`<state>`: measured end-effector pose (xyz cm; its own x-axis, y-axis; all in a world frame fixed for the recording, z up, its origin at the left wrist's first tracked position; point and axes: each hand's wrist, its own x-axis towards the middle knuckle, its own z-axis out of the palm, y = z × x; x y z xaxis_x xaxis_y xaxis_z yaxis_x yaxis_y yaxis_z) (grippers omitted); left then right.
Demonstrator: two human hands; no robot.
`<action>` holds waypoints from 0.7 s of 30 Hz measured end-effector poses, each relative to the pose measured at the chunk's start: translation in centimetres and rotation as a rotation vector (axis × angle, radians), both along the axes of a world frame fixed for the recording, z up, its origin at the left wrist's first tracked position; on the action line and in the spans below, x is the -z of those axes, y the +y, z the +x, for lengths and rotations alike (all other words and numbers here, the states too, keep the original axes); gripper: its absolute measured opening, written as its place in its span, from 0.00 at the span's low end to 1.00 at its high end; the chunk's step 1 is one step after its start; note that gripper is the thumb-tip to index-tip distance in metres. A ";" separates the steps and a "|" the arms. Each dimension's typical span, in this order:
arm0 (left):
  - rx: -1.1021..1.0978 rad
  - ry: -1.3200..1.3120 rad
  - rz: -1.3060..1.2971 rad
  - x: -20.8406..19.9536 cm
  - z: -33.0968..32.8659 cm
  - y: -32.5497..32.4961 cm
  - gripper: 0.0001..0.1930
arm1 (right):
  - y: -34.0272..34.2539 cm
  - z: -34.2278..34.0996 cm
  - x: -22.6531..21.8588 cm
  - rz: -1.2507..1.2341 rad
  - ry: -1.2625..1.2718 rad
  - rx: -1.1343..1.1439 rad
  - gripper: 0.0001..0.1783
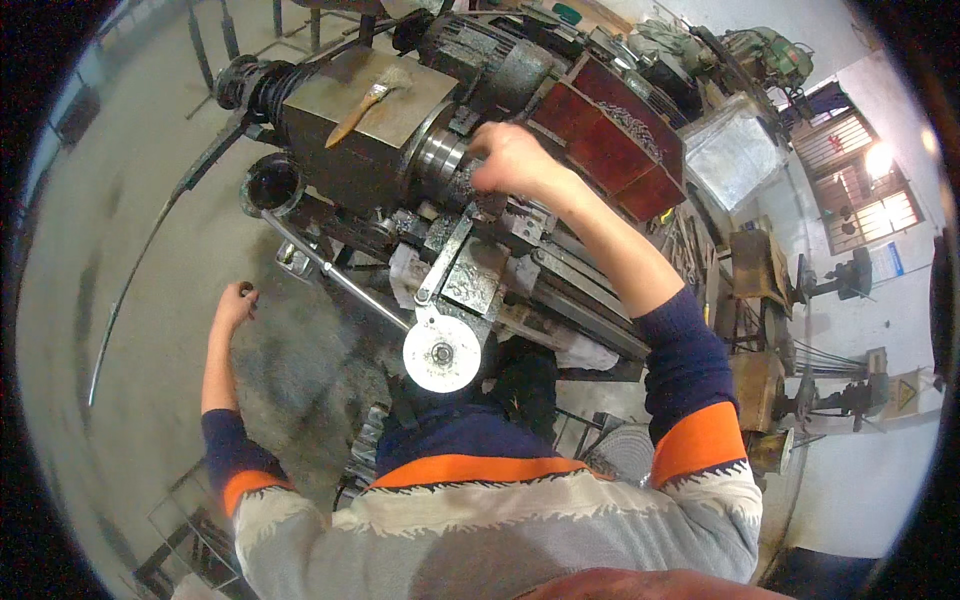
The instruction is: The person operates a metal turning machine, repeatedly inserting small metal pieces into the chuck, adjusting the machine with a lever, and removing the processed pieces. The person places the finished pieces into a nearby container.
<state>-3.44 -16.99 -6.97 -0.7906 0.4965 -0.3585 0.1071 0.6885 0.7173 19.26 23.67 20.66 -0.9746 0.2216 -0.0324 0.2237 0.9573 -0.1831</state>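
A dark metal lathe (360, 150) stands in front of me. My right hand (515, 160) reaches forward and rests closed on the round chuck (450, 165) at the lathe's middle. My left hand (235, 302) hangs out to the left, closed around a small dark piece, well away from the machine and over the grey floor. A white handwheel (442, 352) sits on the carriage just below me. A long steel lever (330, 268) slants between my left hand and the handwheel.
A brush with a wooden handle (365, 105) lies on top of the headstock. A red chip tray (610, 140) runs behind the lathe. Other machines (770, 55) and a barred window (860, 180) are at the right; metal racks (190, 520) stand at lower left.
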 end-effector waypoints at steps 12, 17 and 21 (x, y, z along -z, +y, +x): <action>0.033 0.039 0.131 -0.2 -1.2 0.3 0.16 | 0.4 1.3 0.9 0.231 -0.217 0.024 0.14; -0.005 -0.013 0.140 -3.2 -0.3 0.2 0.16 | 0.9 2.3 -0.3 0.172 0.025 0.033 0.18; -0.039 -0.026 0.201 -2.0 -0.7 -1.6 0.16 | 0.8 2.4 -0.5 0.182 -0.270 0.050 0.18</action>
<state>-4.17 -18.55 -5.00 -0.8023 0.5294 -0.2758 0.0628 0.5343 0.8430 21.71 24.44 21.19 -0.9240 0.2945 -0.2438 0.2883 0.9556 0.0619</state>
